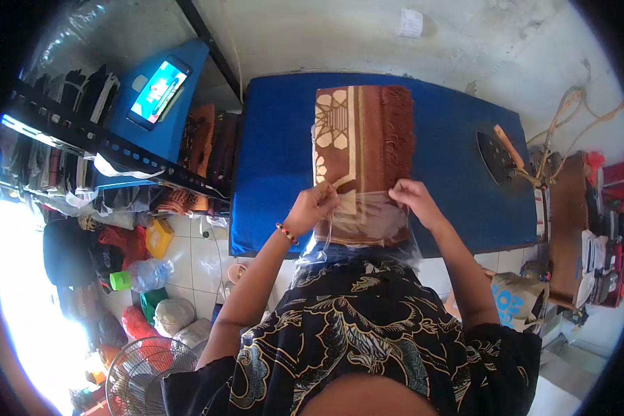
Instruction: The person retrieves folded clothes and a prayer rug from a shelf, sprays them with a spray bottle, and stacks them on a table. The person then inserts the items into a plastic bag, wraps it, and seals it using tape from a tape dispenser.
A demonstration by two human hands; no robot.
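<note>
A folded brown rug with a cream star pattern and dark fringe lies on a blue-covered table. Its near end is inside a clear plastic bag, whose mouth lies across the rug. My left hand, with a beaded bracelet at the wrist, pinches the bag's edge at the rug's left side. On the right side, my right hand is closed with its fingertips on the other end of the same edge. The bag's lower part hangs over the table's front edge, against my patterned shirt.
An iron with a wooden handle rests at the right of the blue table. A lit phone leans on the shelf to the left, above folded cloths. A fan stands low at the left. A paper bag is at the lower right.
</note>
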